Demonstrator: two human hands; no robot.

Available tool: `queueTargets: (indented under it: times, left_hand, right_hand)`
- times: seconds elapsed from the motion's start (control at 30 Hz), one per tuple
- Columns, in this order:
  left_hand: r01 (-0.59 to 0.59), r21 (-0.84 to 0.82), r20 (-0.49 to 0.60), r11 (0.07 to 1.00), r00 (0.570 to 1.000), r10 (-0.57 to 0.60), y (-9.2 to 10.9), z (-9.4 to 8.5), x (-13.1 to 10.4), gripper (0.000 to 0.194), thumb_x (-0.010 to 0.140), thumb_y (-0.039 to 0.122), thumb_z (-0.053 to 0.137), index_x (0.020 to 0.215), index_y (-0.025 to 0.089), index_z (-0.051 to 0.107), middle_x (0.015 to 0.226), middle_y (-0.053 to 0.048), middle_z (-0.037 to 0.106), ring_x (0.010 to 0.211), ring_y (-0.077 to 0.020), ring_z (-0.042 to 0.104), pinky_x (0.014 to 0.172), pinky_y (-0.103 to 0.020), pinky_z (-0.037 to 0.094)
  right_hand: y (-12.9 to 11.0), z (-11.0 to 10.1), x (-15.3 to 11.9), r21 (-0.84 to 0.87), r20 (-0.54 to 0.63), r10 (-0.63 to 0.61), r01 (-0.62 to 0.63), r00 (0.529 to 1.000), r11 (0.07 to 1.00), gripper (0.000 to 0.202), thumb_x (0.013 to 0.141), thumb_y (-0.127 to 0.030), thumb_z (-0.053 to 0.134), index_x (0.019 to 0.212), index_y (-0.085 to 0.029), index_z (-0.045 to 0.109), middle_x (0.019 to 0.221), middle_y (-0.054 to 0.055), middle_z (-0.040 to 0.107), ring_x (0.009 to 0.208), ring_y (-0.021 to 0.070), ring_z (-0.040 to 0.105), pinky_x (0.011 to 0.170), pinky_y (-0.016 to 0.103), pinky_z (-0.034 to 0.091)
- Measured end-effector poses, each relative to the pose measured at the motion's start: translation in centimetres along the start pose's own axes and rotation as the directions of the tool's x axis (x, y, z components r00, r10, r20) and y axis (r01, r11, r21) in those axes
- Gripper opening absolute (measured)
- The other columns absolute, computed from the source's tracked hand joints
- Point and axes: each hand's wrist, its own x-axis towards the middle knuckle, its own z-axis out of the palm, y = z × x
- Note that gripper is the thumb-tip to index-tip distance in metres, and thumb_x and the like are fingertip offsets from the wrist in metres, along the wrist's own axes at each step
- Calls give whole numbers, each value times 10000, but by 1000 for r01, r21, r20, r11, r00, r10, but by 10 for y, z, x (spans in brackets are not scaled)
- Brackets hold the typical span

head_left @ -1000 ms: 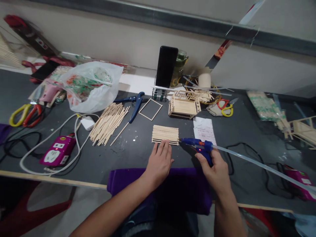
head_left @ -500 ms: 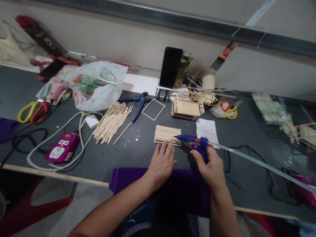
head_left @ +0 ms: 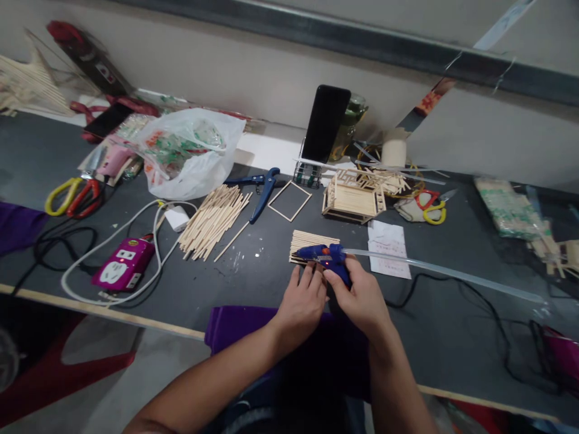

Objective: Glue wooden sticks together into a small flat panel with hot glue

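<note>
My right hand is wrapped round the grip of a blue hot glue gun, with a long clear glue stick trailing from its back. The nozzle points left, over the near side of a small flat panel of wooden sticks. My left hand lies with fingers stretched out against the panel's near edge; its fingertips are partly hidden beneath the gun. Beyond the panel are a square stick frame and a small wooden stick model. A sheet of paper lies right of the panel.
Left of the panel lie a pile of loose sticks, a blue-handled cutter and a purple power outlet box with cords. A phone stands at the back. Scissors lie at right, and a black cord crosses the table there.
My right hand has moved the glue gun left along the panel, so the nozzle is now near its left end. My left hand stays at the near edge. The view has shifted slightly.
</note>
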Motion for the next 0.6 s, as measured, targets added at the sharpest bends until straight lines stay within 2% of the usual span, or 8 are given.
queueTargets:
  times: [0.23, 0.4, 0.6]
  left_hand:
    - [-12, 5, -26, 1000, 1000, 12, 1, 3, -2, 374, 964, 285, 409, 1250, 116, 582, 1348, -146, 553, 1298, -309, 457, 1038, -479, 397]
    - [-19, 13, -55, 1000, 998, 20, 1, 4, -2, 362, 962, 256, 403, 1237, 113, 589, 1312, -144, 578, 1276, -310, 480, 1037, -483, 394]
    - [-22, 17, -37, 1000, 999, 23, 2, 5, -2, 364, 958, 251, 410, 1242, 100, 580, 1292, -157, 588, 1270, -306, 489, 1052, -469, 384]
  right_hand:
    - [-1, 2, 1, -31, 28, -7, 8, 1000, 999, 384, 875, -396, 447, 1127, -140, 582, 612, 31, 653, 447, 174, 550, 488, 264, 406]
    - [-1, 3, 2, -57, 22, -15, 16, 1000, 998, 401, 871, -401, 441, 1139, -135, 579, 652, 44, 662, 469, 182, 561, 504, 270, 408]
    - [-1, 4, 3, -72, 30, -13, 15, 999, 997, 384, 875, -392, 438, 1120, -135, 584, 628, 42, 655, 496, 195, 584, 502, 266, 397]
